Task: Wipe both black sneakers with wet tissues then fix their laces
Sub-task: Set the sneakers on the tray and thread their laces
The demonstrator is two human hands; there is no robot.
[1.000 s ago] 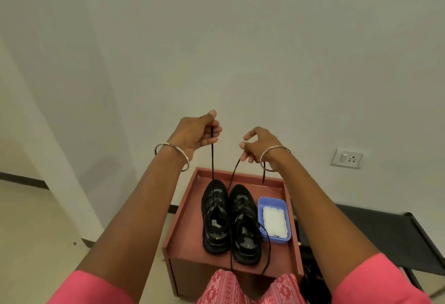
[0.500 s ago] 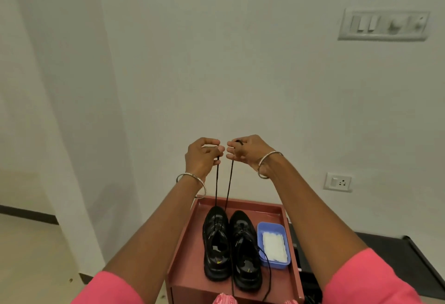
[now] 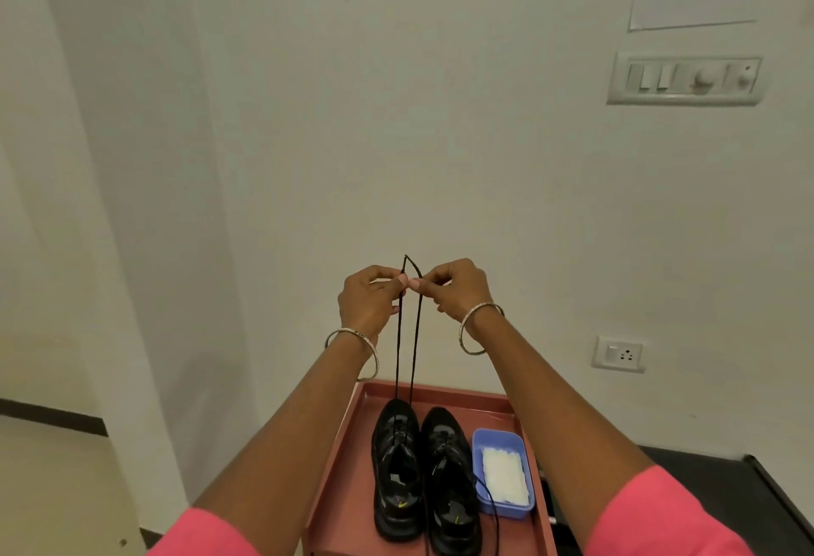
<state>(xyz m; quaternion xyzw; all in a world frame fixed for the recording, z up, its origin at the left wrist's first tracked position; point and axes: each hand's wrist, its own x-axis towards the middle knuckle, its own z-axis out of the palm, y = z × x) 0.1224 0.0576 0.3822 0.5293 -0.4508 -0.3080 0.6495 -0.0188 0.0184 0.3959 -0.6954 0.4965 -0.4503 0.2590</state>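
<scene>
**A:** Logging hand states. The left hand (image 3: 370, 304) is pinching one strand of the thin black shoelace (image 3: 414, 335) between thumb and fingertips; the right hand (image 3: 453, 291) is pinching the other strand. The two pinches are touching, and both lace tips are poking up just above them.

**B:** Where is the lace running?

**A:** Its long axis is lying near vertical. Both strands are dropping, close together and taut, from the fingers straight down into the left black low-top sneaker (image 3: 396, 467). That shoe is sitting touching the right black sneaker (image 3: 449, 480) on the reddish-brown rimmed tray table (image 3: 339, 489).

**B:** Which hand is nearer the eyelets?

**A:** Neither; they are sitting level, both well above the shoe. I am judging the next crossing will need the hands parting sideways.

**B:** Room?

**A:** Open air on both sides. The blue plastic tub of white tissues (image 3: 504, 474) is lying just beside the right sneaker, whose own lace is trailing loose near the tray's front edge.
</scene>
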